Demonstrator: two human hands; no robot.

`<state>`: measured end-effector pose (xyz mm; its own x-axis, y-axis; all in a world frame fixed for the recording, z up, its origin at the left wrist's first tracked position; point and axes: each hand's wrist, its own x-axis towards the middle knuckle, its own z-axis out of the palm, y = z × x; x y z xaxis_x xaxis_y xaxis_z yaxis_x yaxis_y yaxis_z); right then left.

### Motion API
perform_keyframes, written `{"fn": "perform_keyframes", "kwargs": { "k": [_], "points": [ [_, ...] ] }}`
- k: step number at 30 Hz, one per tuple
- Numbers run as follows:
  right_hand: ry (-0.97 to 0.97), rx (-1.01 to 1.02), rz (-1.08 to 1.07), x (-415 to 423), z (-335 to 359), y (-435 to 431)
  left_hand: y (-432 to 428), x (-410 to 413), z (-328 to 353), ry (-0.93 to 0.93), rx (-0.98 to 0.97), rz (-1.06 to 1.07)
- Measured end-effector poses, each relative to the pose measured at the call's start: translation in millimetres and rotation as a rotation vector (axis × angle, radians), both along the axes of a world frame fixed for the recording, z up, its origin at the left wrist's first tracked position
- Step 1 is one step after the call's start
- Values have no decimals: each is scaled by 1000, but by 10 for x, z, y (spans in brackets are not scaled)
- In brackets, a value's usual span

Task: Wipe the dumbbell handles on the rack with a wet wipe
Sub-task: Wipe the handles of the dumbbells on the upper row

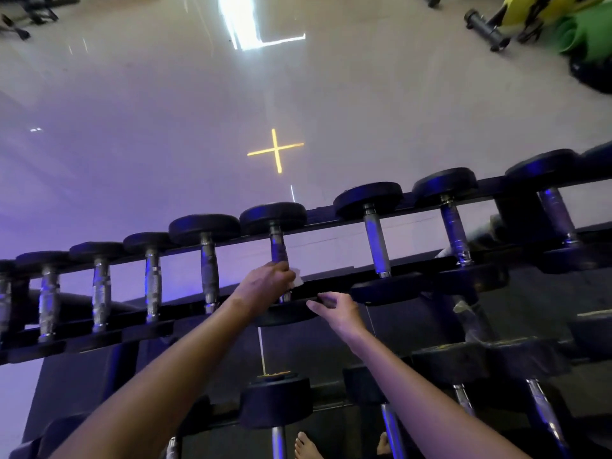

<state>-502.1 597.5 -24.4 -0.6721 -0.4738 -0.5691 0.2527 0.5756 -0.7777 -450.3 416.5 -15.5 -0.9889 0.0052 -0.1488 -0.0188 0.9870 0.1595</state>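
A black rack [331, 283] carries a row of several dumbbells with black round heads and metal handles. My left hand [265, 284] grips the lower part of the handle of the middle dumbbell [277, 246], with a white wet wipe [297, 280] showing at its fingers. My right hand [337, 309] rests on that dumbbell's near black head [284, 314], thumb and fingers loosely curved around its edge. The handle's lower end is hidden by my left hand.
More dumbbells lie on a lower tier [463, 366] below my arms. My bare feet [306, 447] show at the bottom edge. A mirror wall behind the rack reflects lights and a yellow cross [275, 150]. Green and yellow gear [576, 31] appears at the top right.
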Motion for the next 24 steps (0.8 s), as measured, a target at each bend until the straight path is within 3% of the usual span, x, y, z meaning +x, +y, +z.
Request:
{"fn": "perform_keyframes", "kwargs": {
  "k": [4, 9, 14, 18, 24],
  "points": [
    [67, 24, 2, -60, 259, 195, 169, -106, 221, -74, 418, 415],
    [163, 12, -59, -249, 598, 520, 507, -394, 398, -20, 763, 539],
    [238, -18, -113, -560, 739, 869, 979, -641, 461, 44, 867, 578],
    [266, -68, -157, -778, 717, 1133, 1318, -777, 475, 95, 796, 610],
    [208, -95, -18, -1113, 576, 1436, 1769, -977, 519, 247, 711, 808]
  ]
}}
